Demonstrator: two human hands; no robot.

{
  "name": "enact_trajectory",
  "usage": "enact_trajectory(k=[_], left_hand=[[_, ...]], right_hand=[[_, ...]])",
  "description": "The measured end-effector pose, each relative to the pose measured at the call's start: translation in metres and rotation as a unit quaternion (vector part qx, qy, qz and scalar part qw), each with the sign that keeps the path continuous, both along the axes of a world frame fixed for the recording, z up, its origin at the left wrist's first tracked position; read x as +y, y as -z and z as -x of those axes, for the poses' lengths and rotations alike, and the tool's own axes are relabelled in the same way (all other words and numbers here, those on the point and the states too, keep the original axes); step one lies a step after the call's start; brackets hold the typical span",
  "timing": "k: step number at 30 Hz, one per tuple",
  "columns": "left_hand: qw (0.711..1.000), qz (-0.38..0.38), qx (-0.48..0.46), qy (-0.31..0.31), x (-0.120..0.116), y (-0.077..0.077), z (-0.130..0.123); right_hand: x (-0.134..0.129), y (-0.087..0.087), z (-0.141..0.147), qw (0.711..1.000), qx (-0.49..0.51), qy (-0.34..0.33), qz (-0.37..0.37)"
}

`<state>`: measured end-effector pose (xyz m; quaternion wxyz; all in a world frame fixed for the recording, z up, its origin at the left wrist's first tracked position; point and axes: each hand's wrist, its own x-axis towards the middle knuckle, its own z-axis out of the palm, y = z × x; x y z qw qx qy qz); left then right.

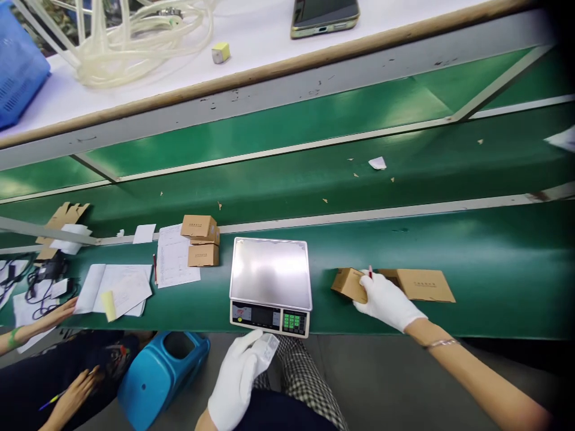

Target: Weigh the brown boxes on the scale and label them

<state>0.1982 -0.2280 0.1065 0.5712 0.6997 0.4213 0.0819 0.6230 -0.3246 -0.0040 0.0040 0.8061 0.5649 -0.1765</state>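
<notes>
The right hand (386,302) is at the small brown box (348,282), which rests on the bench (503,269) to the right of the scale (271,272). The box lies immediately left of the right fingers; its long axis appears to run from far left to near right. These fingers are bent against the box's right end, parted only slightly, and appear to grip it. A thin red item (371,272) projects beside them; its lower part is hidden. The longer carton (426,285) lies just right of the fingers, long axis left to right.

The left hand (233,377) holds the white package (266,352) off the bench's near edge, in front of the scale. Its fingers are curled closed around the package, whose visible end points far and right. From here the small brown box lies right and far; the right hand is nearer.

The pale rail (404,211) bounds the bench on the far side. A strip of green surface separates scale and box; a wider stretch extends right of the longer carton.
</notes>
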Motion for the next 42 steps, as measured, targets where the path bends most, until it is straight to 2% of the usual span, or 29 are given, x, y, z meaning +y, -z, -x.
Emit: enact_trajectory(k=[1, 3, 6, 9, 12, 14, 15, 18, 20, 22, 25, 30, 37, 42], left_hand=[[1.0, -0.017, 0.006, 0.015, 0.001, 0.0, 0.004], [0.998, -0.051, 0.016, 0.047, 0.002, 0.002, 0.011], [0.994, -0.083, 0.016, 0.074, 0.006, 0.002, 0.015], [0.989, -0.111, 0.013, 0.097, 0.01, 0.0, 0.015], [0.976, -0.168, 0.046, 0.133, 0.01, 0.005, 0.017], [0.945, -0.229, 0.102, 0.212, 0.006, 0.019, 0.015], [0.917, -0.259, 0.131, 0.272, 0.003, 0.029, 0.011], [0.813, -0.319, 0.176, 0.455, -0.012, 0.067, -0.009], [0.76, -0.343, 0.18, 0.522, -0.022, 0.091, -0.026], [0.734, -0.358, 0.184, 0.547, -0.031, 0.108, -0.04], [0.728, -0.366, 0.195, 0.547, -0.041, 0.12, -0.052], [0.726, -0.372, 0.229, 0.531, -0.05, 0.128, -0.061], [0.734, -0.367, 0.267, 0.504, -0.061, 0.142, -0.069], [0.744, -0.355, 0.296, 0.482, -0.069, 0.144, -0.072]], right_hand=[[-0.002, -0.007, 0.001, 1.0, -0.02, 0.006, -0.012], [0.0, -0.033, 0.001, 0.996, -0.075, 0.025, -0.051], [0.016, -0.089, 0.014, 0.985, -0.121, 0.027, -0.12], [0.047, -0.139, 0.047, 0.989, -0.043, -0.03, -0.14], [0.073, -0.159, 0.081, 0.985, -0.012, -0.082, -0.154], [0.08, -0.161, 0.093, 0.982, -0.021, -0.087, -0.167], [0.08, -0.16, 0.095, 0.982, -0.028, -0.077, -0.173], [0.072, -0.159, 0.095, 0.982, -0.057, -0.025, -0.177], [0.061, -0.159, 0.094, 0.983, -0.077, 0.01, -0.164], [0.049, -0.159, 0.095, 0.984, -0.087, 0.033, -0.154], [0.03, -0.155, 0.097, 0.983, -0.091, 0.07, -0.146], [0.004, -0.146, 0.093, 0.982, -0.075, 0.137, -0.107], [-0.008, -0.147, 0.084, 0.98, -0.068, 0.131, -0.137], [-0.011, -0.15, 0.082, 0.979, -0.063, 0.126, -0.145]])
